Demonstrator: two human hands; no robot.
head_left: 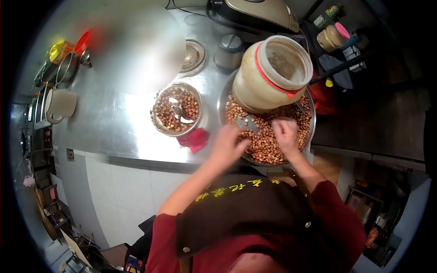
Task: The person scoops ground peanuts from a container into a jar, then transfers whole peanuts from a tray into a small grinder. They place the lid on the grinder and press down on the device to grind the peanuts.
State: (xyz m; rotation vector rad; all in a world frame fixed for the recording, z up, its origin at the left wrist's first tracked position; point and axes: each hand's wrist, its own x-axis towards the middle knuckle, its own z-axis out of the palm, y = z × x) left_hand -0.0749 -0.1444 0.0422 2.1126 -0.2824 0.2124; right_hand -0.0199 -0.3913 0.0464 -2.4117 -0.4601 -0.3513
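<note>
A wide round metal tray (314,116) holds a spread of reddish-brown nuts (266,148) that look like peanuts. My left hand (227,143) is at the tray's left edge, thumb apart from the fingers and nothing visible between them. Over the nuts on the right side, my right hand (286,135) has its fingers curled together; whatever they hold is hidden and slightly blurred. Behind both hands a big whitish plastic jar (255,84) with a red ring stands tilted-looking in the tray, its mouth uncovered. A patch of bare tray bottom shows between the hands.
Left of the tray sit a metal bowl (157,125) of similar nuts with a metal scoop (177,110) in it and a red cloth (195,140). Farther back are a lidded canister (229,50) and a bulky appliance (264,13). A white pot (61,103) stands far left.
</note>
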